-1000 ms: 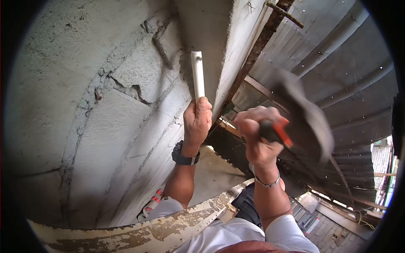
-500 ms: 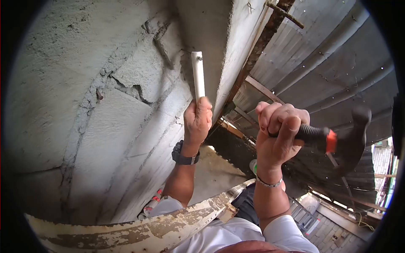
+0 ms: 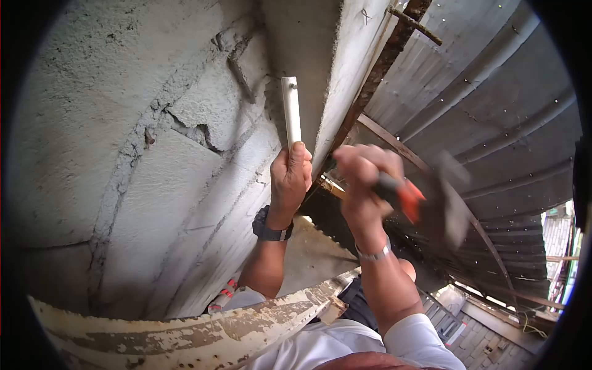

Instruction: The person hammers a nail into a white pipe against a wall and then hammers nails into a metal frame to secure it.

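Head view, looking down past both forearms. In left hand (image 3: 290, 179): white tube (image 3: 291, 114), gripped near its lower visible part. Left fingers (image 3: 306, 168) closed around it, thumb (image 3: 298, 150) laid over the near face. Projects well beyond the grip, toward the top of the frame, leaning slightly left. Near the far end, set in the side of the tube: small dark metal stub (image 3: 293, 86). Hidden within the fist: lower end of the tube. Cannot tell whether touching the concrete behind.

In right hand (image 3: 370, 176), blurred by motion: hammer (image 3: 388, 187), dark grip clenched in the right fingers (image 3: 377, 155), orange-red band (image 3: 410, 200) just outside the fist. Farther right, hammer head (image 3: 455, 206), smeared, outline unclear. Well apart from the tube, on the opposite side of the right hand.

On left wrist: black watch (image 3: 270, 226). On right wrist: pale bracelet (image 3: 374, 253).

Left of the tube: rough grey wall (image 3: 154, 197), cracked and broken open in places, with rusty stub (image 3: 150, 137) poking from the rough seam. Behind and above the tube: concrete column (image 3: 302, 37). Right side: corrugated metal sheets (image 3: 499, 117), dotted with small points of light, and dark rusty beam (image 3: 385, 61). Across the bottom, below the watch: curved-looking board (image 3: 203, 330) with peeling cream paint.
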`<control>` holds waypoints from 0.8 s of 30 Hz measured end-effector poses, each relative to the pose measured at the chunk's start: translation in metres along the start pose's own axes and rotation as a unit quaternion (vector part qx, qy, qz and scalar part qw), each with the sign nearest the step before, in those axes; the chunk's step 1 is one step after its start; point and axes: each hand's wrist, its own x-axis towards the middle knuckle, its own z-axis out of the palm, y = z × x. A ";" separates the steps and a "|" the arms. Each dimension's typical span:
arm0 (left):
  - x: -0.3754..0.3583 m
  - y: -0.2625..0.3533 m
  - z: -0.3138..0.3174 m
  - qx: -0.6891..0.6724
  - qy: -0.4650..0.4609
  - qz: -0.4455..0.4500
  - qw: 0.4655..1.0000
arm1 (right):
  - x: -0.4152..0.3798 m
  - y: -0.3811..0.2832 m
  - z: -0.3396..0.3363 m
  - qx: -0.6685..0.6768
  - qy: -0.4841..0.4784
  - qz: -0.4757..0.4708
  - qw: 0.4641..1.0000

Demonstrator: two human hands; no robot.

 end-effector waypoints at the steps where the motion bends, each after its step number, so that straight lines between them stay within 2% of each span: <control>1: -0.002 0.002 0.001 0.019 0.002 -0.002 1.000 | -0.001 0.008 0.001 -0.220 -0.022 0.033 0.975; 2: -0.003 0.006 0.002 0.011 0.020 -0.051 0.998 | 0.000 0.011 -0.005 -0.194 -0.062 0.176 0.963; 3: 0.002 0.008 0.002 0.016 0.014 -0.046 0.999 | 0.004 0.014 -0.011 -0.158 -0.099 0.312 0.931; 4: 0.006 0.007 0.002 0.010 0.007 -0.032 0.999 | 0.011 0.001 -0.020 -0.168 -0.099 0.328 0.924; 5: -0.001 0.003 0.001 0.002 0.007 -0.034 0.999 | 0.009 -0.009 -0.026 -0.120 -0.056 0.310 0.941; 7: 0.000 -0.002 0.003 -0.036 -0.009 -0.005 0.999 | 0.005 -0.025 -0.038 -0.062 -0.041 0.157 0.985; 8: 0.000 -0.002 0.004 -0.040 -0.009 -0.005 0.999 | 0.012 -0.031 -0.032 0.050 -0.013 0.082 0.995; 9: -0.001 0.000 0.003 -0.042 -0.008 -0.004 0.999 | 0.017 -0.035 -0.022 0.165 0.014 0.006 0.986; 10: 0.000 0.002 0.001 -0.040 -0.007 0.001 0.999 | 0.020 -0.032 -0.016 0.204 0.027 -0.034 0.978; 11: 0.000 0.003 0.000 -0.016 -0.005 -0.002 1.000 | 0.015 -0.021 -0.003 0.248 0.081 -0.030 0.965; 12: -0.002 0.003 0.001 0.005 -0.005 -0.006 1.000 | 0.003 0.011 -0.004 0.039 0.008 0.018 0.999; 13: -0.005 0.004 0.004 0.004 -0.008 -0.006 1.000 | 0.008 0.015 0.000 -0.174 -0.064 0.066 0.980; 15: -0.003 0.009 0.004 0.001 0.023 -0.056 0.998 | 0.019 0.008 -0.009 -0.177 -0.166 0.279 0.929; 16: -0.001 0.001 0.000 0.001 -0.001 -0.019 1.000 | 0.016 0.006 -0.014 -0.180 -0.148 0.262 0.937; 17: -0.003 -0.003 -0.002 -0.003 0.007 -0.029 1.000 | 0.016 -0.013 -0.018 -0.186 -0.128 0.247 0.942; 19: 0.003 -0.006 0.000 -0.041 -0.015 -0.007 0.999 | 0.013 -0.037 -0.023 -0.111 -0.094 0.062 0.987; 21: 0.002 0.000 0.001 -0.054 -0.017 -0.005 0.998 | 0.021 -0.047 -0.012 0.158 -0.030 0.002 0.987; 22: 0.002 0.002 0.002 -0.051 -0.010 -0.013 0.999 | 0.016 -0.042 -0.009 0.178 0.014 -0.010 0.984; 23: 0.000 0.003 0.003 -0.050 -0.005 -0.024 0.998 | 0.015 -0.029 -0.003 0.175 0.052 -0.014 0.983; 24: 0.000 0.000 0.001 -0.021 -0.015 0.011 1.000 | 0.012 -0.008 -0.003 -0.021 -0.019 0.056 0.998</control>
